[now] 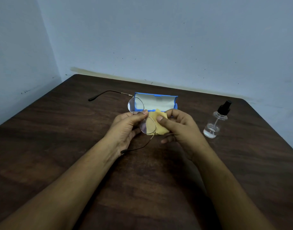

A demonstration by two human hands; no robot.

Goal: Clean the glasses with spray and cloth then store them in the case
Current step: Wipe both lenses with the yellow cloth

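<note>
My left hand (125,128) grips the glasses (143,118) at the bridge, thumb and fingers pinched shut around the frame between the two lenses. The glasses are held above the counter (59,130), turned on edge: one lens stands up and away from me in front of the case, the other sits lower, toward my right hand. One temple arm reaches out to the far left over the counter; the other hangs down toward my left wrist, its dark tip close to the skin.

My right hand (177,128) holds the yellow cloth (160,125), thumb on top and fingers curled behind, pressing it against the lower lens. The cloth shows through that lens and folds around its right side. Whether the cloth covers both faces of the lens, I cannot tell.

The blue case (156,102) lies open on the counter just behind my hands, its pale lining facing me. Part of its front edge is hidden by my fingers and the cloth.

The spray bottle (215,122) stands upright on the counter to the right, apart from my right hand, clear-bodied with a black pump top and a little liquid at the bottom.
</note>
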